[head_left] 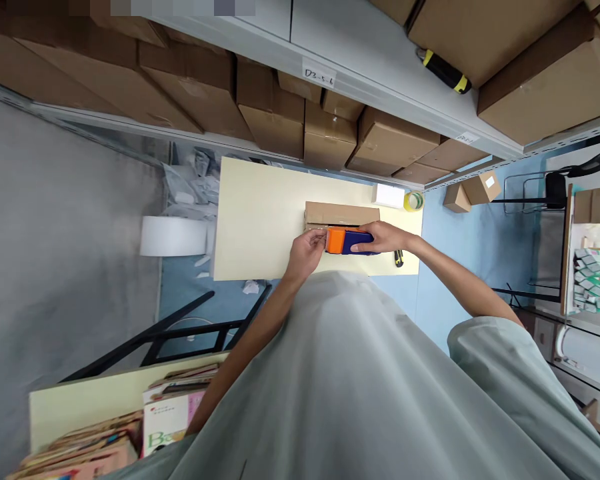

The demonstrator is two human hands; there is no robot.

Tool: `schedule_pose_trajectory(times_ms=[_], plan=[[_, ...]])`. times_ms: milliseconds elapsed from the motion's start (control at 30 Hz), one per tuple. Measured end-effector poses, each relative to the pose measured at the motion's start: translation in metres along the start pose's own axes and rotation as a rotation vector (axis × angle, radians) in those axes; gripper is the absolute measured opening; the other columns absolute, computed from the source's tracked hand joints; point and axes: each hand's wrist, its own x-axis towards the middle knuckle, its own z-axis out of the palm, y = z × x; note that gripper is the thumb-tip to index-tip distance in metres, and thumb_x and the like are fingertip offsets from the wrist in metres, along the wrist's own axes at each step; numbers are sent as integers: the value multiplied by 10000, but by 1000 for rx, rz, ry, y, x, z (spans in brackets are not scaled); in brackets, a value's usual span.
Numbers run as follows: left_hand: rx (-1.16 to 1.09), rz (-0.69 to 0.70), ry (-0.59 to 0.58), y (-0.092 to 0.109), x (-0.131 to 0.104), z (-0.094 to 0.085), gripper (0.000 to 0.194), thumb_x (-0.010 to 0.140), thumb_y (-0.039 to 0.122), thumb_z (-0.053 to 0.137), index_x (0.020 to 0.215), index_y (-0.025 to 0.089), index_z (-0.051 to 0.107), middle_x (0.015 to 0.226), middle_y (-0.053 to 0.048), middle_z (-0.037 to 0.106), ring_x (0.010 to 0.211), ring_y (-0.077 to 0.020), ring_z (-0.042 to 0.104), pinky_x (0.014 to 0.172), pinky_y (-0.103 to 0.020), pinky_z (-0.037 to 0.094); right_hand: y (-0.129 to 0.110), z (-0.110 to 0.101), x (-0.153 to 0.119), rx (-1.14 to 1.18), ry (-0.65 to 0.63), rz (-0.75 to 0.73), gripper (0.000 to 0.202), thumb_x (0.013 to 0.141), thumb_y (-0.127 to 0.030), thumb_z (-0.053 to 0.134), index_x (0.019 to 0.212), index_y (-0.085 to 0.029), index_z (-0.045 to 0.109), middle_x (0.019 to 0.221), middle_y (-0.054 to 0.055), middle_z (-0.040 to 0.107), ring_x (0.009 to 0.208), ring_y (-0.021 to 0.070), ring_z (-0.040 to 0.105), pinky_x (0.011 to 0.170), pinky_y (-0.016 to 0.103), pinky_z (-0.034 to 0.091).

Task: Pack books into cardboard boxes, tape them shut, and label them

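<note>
Within right grip (383,237), object's navy end (354,239), left hand (305,253) (beside orange end (337,241))

A grey shelf (350,40) runs across the top, bearing a handwritten label (319,73) and a black and yellow cutter (445,70). Brown cartons (271,110) stand in a row beneath it. On the pale worktop (260,220), a white box (388,196) sits just beside a tape roll (407,201); a second cutter (399,260) lies near the front edge. To the left are a white roll (174,236), crumpled plastic (193,190) and, lower down, stacked magazines (166,423). To the right, a black chair (555,190) stands on the blue floor (435,280), near small green-and-white boxes (593,280).
</note>
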Motion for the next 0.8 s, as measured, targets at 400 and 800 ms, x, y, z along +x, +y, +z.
schedule_pose_trajectory(times_ms=[400, 800], plan=[[110, 83, 96, 42, -24, -75, 300, 793, 493, 853, 898, 217, 804, 884, -60, 790, 831, -223, 732, 890, -378, 642, -2, -9, -42, -114, 106, 83, 580, 908, -780, 730, 923, -200, 715, 755, 22, 696, 661, 176, 574, 657, 295, 355], [1, -98, -10, 26, 33, -90, 464, 632, 517, 999, 882, 168, 824, 934, -118, 821, 862, -244, 775, 932, -439, 680, -11, -30, -2, 98, -5, 154, 723, 763, -893, 800, 787, -177, 709, 677, 33, 681, 606, 159, 588, 594, 293, 430]])
